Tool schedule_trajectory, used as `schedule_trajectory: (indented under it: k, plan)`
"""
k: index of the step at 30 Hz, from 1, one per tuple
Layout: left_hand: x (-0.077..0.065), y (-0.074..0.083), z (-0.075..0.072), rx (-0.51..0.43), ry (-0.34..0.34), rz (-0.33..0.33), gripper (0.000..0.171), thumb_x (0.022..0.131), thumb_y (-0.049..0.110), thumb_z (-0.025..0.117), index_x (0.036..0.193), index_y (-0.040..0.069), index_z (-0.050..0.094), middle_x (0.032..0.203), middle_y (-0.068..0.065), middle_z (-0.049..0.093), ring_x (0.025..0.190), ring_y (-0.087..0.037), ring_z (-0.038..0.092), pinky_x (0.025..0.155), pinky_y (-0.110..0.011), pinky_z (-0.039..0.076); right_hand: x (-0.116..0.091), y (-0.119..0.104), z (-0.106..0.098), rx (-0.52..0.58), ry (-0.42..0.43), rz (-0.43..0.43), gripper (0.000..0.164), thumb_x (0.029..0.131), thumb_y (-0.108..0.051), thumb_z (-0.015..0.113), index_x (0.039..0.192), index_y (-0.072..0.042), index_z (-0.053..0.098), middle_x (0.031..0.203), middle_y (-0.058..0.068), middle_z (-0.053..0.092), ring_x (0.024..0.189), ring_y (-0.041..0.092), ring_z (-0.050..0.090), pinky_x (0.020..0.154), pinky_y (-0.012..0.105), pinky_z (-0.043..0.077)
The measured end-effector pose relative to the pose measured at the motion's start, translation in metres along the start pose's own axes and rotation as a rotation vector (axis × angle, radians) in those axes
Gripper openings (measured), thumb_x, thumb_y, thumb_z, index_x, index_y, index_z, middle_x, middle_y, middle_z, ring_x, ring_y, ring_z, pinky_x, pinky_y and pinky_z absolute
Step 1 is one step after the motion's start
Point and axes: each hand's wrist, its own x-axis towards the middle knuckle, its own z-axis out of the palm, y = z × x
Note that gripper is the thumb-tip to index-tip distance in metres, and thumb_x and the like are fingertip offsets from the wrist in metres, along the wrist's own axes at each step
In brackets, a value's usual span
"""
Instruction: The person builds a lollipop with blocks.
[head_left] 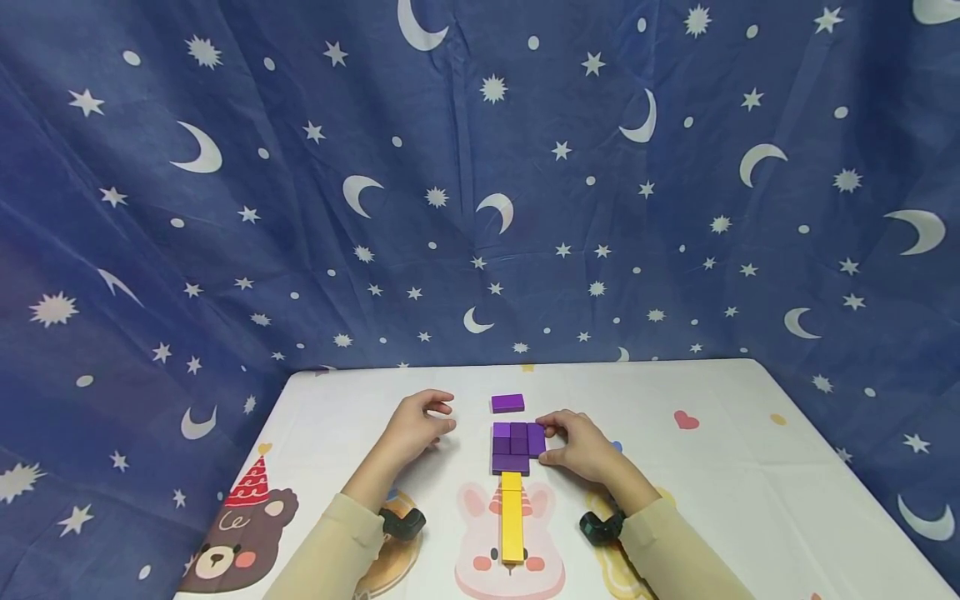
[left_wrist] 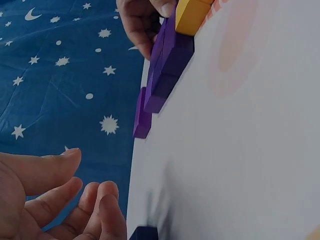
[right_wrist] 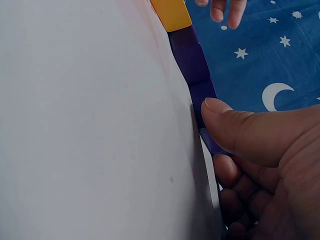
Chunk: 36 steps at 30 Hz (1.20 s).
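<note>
Several purple blocks (head_left: 511, 463) sit together in a flat cluster on the table. At the cluster's right side my right hand (head_left: 581, 450) pinches a purple block (head_left: 536, 440), the thumb at its near end and a finger at its far end. A separate purple block (head_left: 507, 403) lies just beyond the cluster. Running from the cluster's near side toward me is a column of yellow blocks (head_left: 512, 521). My left hand (head_left: 417, 427) hovers left of the cluster, fingers loosely bent and holding nothing. In the left wrist view, its thumb and fingers (left_wrist: 65, 165) are apart.
A white tablecloth (head_left: 712, 467) printed with a bear, a rabbit and hearts covers the table. Behind it hangs a blue curtain (head_left: 480, 275) with moons and stars. A dark wrist device (head_left: 405, 523) is on the left wrist, another (head_left: 602, 527) on the right.
</note>
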Motion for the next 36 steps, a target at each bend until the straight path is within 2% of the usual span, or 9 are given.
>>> schedule_trajectory:
  k: [4, 10, 18, 27, 32, 36]
  plan:
    - [-0.002, -0.004, -0.009, 0.002, 0.016, -0.019, 0.053, 0.089, 0.002, 0.080, 0.140, 0.001, 0.067, 0.124, -0.020, 0.069, 0.080, -0.017, 0.066, 0.067, -0.031, 0.059, 0.001, 0.001, 0.001, 0.006, -0.002, -0.001, 0.057, 0.082, -0.016, 0.094, 0.135, -0.017, 0.072, 0.109, -0.006, 0.065, 0.114, 0.023, 0.053, 0.120, 0.055, 0.044]
    - [-0.005, -0.009, -0.020, -0.001, 0.042, -0.068, 0.058, 0.087, 0.001, 0.081, 0.142, 0.003, 0.065, 0.128, -0.021, 0.067, 0.077, -0.017, 0.067, 0.071, -0.033, 0.059, 0.000, 0.001, 0.001, 0.008, 0.000, 0.001, 0.058, 0.082, -0.017, 0.094, 0.135, -0.017, 0.071, 0.110, -0.005, 0.066, 0.115, 0.023, 0.055, 0.120, 0.055, 0.044]
    - [-0.008, -0.016, -0.026, 0.053, 0.092, -0.092, 0.059, 0.085, 0.002, 0.083, 0.142, 0.003, 0.065, 0.121, -0.019, 0.067, 0.080, -0.019, 0.064, 0.067, -0.029, 0.058, -0.001, 0.001, -0.001, 0.006, 0.002, -0.001, 0.058, 0.082, -0.016, 0.094, 0.135, -0.017, 0.071, 0.110, -0.005, 0.066, 0.115, 0.024, 0.054, 0.120, 0.056, 0.044]
    - [-0.009, -0.025, -0.033, 0.088, 0.121, -0.116, 0.063, 0.081, 0.001, 0.085, 0.141, 0.001, 0.065, 0.119, -0.020, 0.066, 0.087, -0.022, 0.064, 0.067, -0.033, 0.059, -0.001, 0.000, -0.001, 0.009, -0.002, -0.006, 0.057, 0.082, -0.017, 0.094, 0.135, -0.018, 0.071, 0.110, -0.006, 0.066, 0.115, 0.022, 0.054, 0.120, 0.056, 0.044]
    - [-0.007, -0.029, -0.037, 0.123, 0.120, -0.131, 0.067, 0.079, 0.003, 0.087, 0.142, 0.000, 0.063, 0.119, -0.019, 0.066, 0.078, -0.019, 0.062, 0.065, -0.030, 0.056, -0.002, -0.001, -0.002, 0.008, 0.000, -0.007, 0.058, 0.082, -0.017, 0.094, 0.135, -0.017, 0.071, 0.110, -0.005, 0.066, 0.115, 0.023, 0.054, 0.119, 0.056, 0.044]
    - [-0.005, -0.030, -0.038, 0.116, 0.106, -0.150, 0.070, 0.078, 0.002, 0.089, 0.143, -0.001, 0.062, 0.113, -0.016, 0.064, 0.071, -0.016, 0.060, 0.064, -0.029, 0.054, -0.002, 0.000, -0.002, 0.005, 0.002, -0.012, 0.058, 0.082, -0.016, 0.094, 0.135, -0.016, 0.072, 0.109, -0.006, 0.066, 0.114, 0.023, 0.054, 0.118, 0.056, 0.045]
